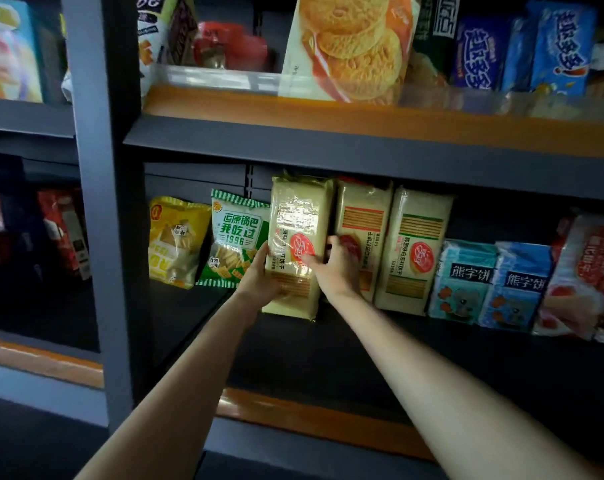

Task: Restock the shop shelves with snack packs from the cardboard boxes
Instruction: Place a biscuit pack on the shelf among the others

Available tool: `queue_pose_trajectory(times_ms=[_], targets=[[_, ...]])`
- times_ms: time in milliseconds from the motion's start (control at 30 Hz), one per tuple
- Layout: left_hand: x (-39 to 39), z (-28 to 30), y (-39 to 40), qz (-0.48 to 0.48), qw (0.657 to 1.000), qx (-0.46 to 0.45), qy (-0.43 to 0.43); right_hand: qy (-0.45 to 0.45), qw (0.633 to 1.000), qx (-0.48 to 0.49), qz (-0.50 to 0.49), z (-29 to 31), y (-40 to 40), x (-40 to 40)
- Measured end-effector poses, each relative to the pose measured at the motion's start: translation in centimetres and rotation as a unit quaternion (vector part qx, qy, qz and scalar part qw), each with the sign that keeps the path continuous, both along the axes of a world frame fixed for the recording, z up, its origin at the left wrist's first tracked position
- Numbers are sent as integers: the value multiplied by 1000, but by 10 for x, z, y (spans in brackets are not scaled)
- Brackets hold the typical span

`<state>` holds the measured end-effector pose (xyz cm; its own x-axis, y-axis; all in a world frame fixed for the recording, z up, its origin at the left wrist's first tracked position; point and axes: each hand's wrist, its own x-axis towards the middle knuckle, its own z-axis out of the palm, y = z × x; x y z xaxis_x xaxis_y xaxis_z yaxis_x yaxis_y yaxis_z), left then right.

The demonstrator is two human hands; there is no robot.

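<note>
Cracker pack (295,247) stood upright on the middle shelf (328,355), long axis vertical, near the back, touching a matching pack (362,237) on its right. The left hand (259,282) cupped its lower left edge; the right hand (335,268) curled round its right edge, between the two packs. Both hands reached equally deep.

We see a tall pale-yellow cracker pack (295,251) with a red round logo, upright on the dark shelf (328,355), just at nine o'clock of two matching packs (390,244).
</note>
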<state>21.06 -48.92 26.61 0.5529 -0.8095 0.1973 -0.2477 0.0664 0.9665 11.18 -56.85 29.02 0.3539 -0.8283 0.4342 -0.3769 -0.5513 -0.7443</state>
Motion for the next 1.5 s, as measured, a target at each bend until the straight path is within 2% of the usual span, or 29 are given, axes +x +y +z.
queue_pose_trajectory(times_ms=[200,333,433,533,767,900,1000,1100,1300,1400,1500], targets=[[8,0,-6,37,998,43,-36,12,1000,14,12,-5,1,-4],[10,2,-4,35,996,51,-65,76,995,52,34,-9,9,-8],[14,2,-2,49,998,21,-33,68,997,-16,32,-11,26,-2],[28,0,8,119,990,-40,72,66,992,-75,73,-13,49,13],[47,1,28,141,980,-71,123,28,994,-65,89,-14,73,34],[42,4,28,124,988,-52,76,20,994,-47,93,-10,63,20],[25,8,19,89,993,-50,56,9,997,-44,56,-5,46,5],[6,13,4,68,997,-10,-23,13,999,-44,12,-6,30,-10],[-2,8,-12,94,980,94,-151,36,999,-23,-2,-19,16,-23],[-1,7,-8,122,965,102,-209,44,999,-7,6,-22,15,-20],[-2,8,-5,134,961,107,-217,61,998,14,10,-21,14,-20]])
